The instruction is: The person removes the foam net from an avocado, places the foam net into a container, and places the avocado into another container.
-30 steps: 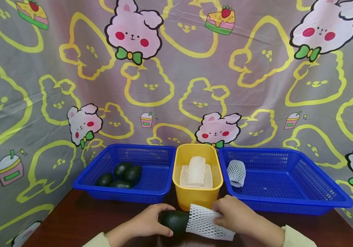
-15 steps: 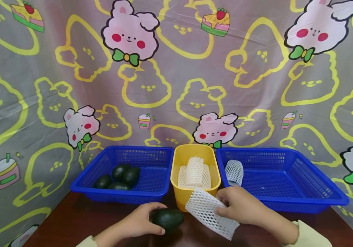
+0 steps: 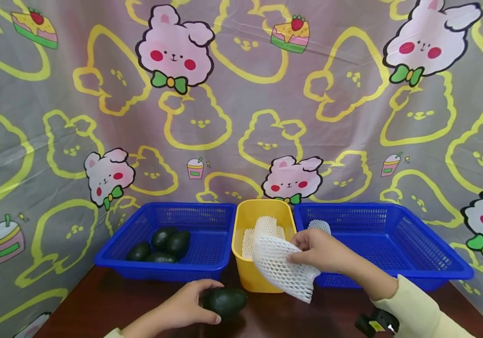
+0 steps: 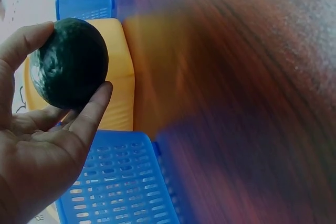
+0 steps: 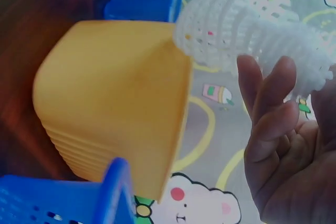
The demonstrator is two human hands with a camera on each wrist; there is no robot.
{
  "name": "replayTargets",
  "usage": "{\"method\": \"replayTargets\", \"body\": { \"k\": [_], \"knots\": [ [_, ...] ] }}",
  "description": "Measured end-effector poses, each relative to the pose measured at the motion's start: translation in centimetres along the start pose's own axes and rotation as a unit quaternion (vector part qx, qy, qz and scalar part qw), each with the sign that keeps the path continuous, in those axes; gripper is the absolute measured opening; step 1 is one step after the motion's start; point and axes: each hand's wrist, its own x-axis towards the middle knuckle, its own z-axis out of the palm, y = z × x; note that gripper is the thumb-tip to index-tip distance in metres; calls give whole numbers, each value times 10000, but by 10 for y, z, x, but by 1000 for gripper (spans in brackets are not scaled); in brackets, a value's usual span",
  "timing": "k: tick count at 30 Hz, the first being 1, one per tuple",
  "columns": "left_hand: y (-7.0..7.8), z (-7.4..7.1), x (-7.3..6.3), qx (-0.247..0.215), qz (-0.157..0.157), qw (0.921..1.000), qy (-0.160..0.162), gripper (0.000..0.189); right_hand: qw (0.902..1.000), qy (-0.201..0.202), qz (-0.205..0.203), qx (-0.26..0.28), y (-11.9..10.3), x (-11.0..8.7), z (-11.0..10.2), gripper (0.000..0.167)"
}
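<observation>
My left hand (image 3: 186,303) grips a dark green avocado (image 3: 226,303) by one end, low in front of the bins. The left wrist view has the avocado (image 4: 71,62) between thumb and fingers. With thumb and fingertips my right hand (image 3: 323,251) pinches a white foam fruit net (image 3: 285,265), which hangs loose and tilted across the front of the yellow bin (image 3: 262,277). In the right wrist view the foam net (image 5: 236,24) spreads above the fingertips, beside the bin's rim. More foam nets (image 3: 265,227) lie inside the yellow bin, partly covered by the held one.
On the left a blue basket (image 3: 165,268) holds several avocados (image 3: 178,243). A second blue basket (image 3: 419,274) on the right contains a netted item (image 3: 319,226), partly behind my right hand. A black strapped device (image 3: 377,323) shows by the right sleeve. Patterned cloth (image 3: 233,117) hangs behind.
The foam net has come away from the avocado's end, and my right hand has lifted it up toward the yellow bin. The left hand still holds the avocado, shifted slightly left.
</observation>
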Motion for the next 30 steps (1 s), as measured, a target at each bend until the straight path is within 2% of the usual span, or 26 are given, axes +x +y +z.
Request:
{"method": "replayTargets", "body": {
  "k": [9,14,24,30],
  "knots": [
    [2,-3,-2,-110,-1,9999,16,60,9971,-593,234,417,-4,10,-14,17],
    [1,-4,-3,-204,-52,9998,-38,60,9956,-849,170,361,-6,13,-18,15],
    [1,-5,-3,-149,-29,9999,-24,59,9961,-713,322,408,-7,29,-26,20],
    [1,-5,-5,-277,-49,9996,-38,60,9965,-244,572,551,-3,46,-24,23]
  ]
}}
